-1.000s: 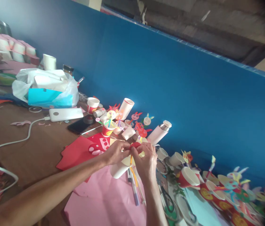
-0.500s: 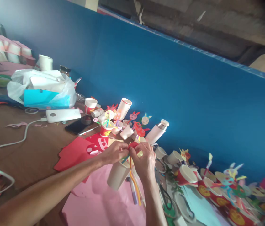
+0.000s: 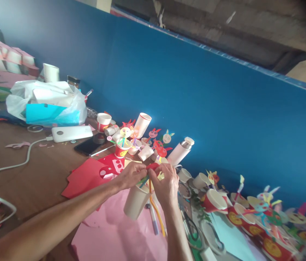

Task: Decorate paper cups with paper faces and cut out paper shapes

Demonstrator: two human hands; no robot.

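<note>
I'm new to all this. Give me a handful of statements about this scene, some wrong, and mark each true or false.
1. The left hand and the right hand both hold a red paper piece. True.
2. The pale cup just below the hands is over green paper. False: the paper there is pink.
3. A white cable is plugged into the white device. True.
4. The dark phone is inside a plastic bag. False: it lies on the brown table, next to the white device.
5. The panel behind the table is blue. True.
</note>
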